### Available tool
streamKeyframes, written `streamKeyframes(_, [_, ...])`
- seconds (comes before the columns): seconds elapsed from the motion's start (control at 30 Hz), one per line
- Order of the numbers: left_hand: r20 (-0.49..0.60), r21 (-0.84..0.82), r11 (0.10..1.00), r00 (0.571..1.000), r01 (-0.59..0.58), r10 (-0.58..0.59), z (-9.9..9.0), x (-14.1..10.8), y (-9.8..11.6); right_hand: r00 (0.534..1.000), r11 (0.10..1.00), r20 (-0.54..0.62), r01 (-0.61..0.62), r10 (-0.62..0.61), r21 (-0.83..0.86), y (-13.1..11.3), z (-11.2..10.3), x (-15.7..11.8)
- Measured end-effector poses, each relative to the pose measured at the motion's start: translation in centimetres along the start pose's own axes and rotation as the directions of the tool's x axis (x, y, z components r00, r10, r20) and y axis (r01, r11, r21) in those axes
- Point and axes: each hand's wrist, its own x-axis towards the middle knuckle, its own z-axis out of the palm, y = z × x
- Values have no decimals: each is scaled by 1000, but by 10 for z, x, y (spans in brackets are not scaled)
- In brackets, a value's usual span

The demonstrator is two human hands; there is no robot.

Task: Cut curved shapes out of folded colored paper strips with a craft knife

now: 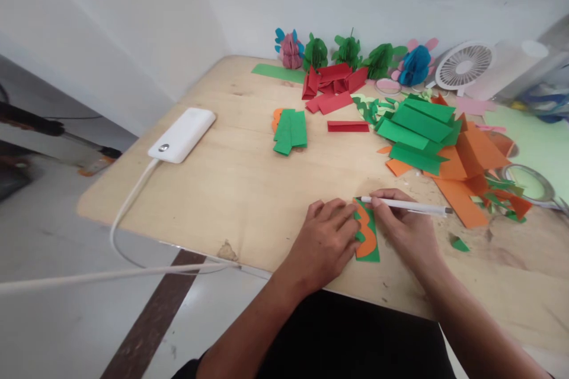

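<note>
An orange paper template (pixel 367 235) with a wavy edge lies on a green paper strip (pixel 372 256) near the table's front edge. My left hand (pixel 328 240) rests flat, its fingertips pressing down on the left side of both papers. Closed around a white pen (pixel 406 206), my right hand (pixel 411 231) is just to the right of the strip. The pen's dark tip touches or hovers at the top end of the template; I cannot tell which. A small green scrap (pixel 459 244) is right of my right hand.
Green folded pieces (pixel 418 124) and orange paper (pixel 482 145) are heaped at the right, beside a tape roll (pixel 528 183). Red strips (pixel 335 92), paper figures (pixel 348 50) and a white fan (pixel 465 66) stand behind. A power bank (pixel 183 135) with a cable lies left.
</note>
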Motion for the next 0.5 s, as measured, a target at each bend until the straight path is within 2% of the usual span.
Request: streamKeyframes(0.5, [10, -2, 1000, 1000, 10, -10, 0, 0, 0, 1000, 999, 10, 19, -18, -26, 2, 4, 1])
